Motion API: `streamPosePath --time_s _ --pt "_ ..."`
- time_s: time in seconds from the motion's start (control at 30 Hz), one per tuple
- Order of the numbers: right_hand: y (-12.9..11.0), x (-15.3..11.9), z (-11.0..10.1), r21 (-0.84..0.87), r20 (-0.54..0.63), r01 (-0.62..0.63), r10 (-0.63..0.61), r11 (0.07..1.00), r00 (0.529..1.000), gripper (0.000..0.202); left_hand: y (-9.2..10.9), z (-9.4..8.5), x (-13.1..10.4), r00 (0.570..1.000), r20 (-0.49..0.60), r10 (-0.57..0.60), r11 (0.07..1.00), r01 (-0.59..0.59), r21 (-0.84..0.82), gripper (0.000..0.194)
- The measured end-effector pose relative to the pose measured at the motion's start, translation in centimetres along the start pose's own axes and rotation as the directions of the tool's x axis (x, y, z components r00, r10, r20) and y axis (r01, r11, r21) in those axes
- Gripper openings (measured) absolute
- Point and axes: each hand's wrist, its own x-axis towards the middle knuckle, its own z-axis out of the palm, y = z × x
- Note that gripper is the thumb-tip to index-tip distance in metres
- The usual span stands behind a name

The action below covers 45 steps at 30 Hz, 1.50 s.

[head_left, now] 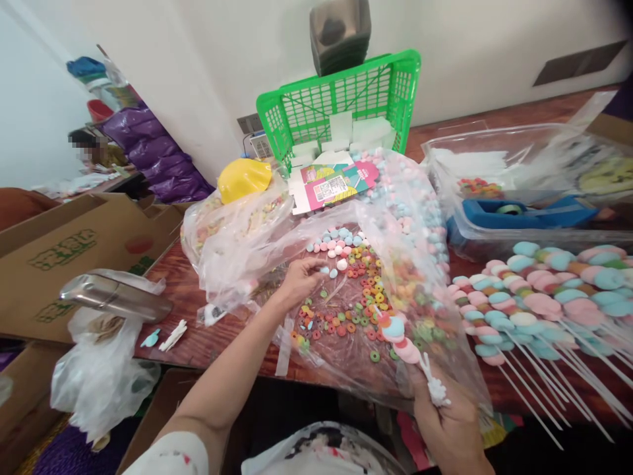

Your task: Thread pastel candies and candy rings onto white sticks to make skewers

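Observation:
My left hand reaches over the clear plastic sheet, its fingertips beside a pale blue candy and a white candy; whether it pinches one is too small to tell. In my right hand, at the front, is a skewer of pink, blue and white candies with a white twisted piece near the thumb. Between the hands lie colourful ring candies. Behind them is a small heap of pink and blue candies.
Finished candy skewers are piled at the right, below a clear bin with a blue tape dispenser. A green basket stands at the back. A metal flask lies at the left edge. A person sits far left.

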Motion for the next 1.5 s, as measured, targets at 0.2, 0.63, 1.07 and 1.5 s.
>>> streamPosePath --time_s 0.2,0.63,1.07,1.5 --pt "-0.5 0.3 -0.2 0.024 0.041 -0.019 0.018 1.000 0.999 0.040 0.2 1.2 1.6 0.995 0.086 0.052 0.996 -0.058 0.067 0.017" --pt "-1.2 1.3 -0.5 -0.019 0.026 0.005 -0.005 1.000 1.000 0.037 0.0 2.3 1.2 0.981 0.162 0.108 0.964 -0.143 0.225 0.021" --pt "-1.4 1.4 -0.2 -0.040 0.031 0.073 -0.072 0.997 0.997 0.052 3.4 3.0 -2.8 0.999 -0.009 0.037 0.939 -0.038 -0.342 0.031" --pt "-2.0 1.4 -0.1 -0.016 0.044 0.074 -0.074 0.997 0.996 0.049 8.3 3.6 -7.3 0.959 0.041 -0.279 0.387 0.152 -0.909 0.035"
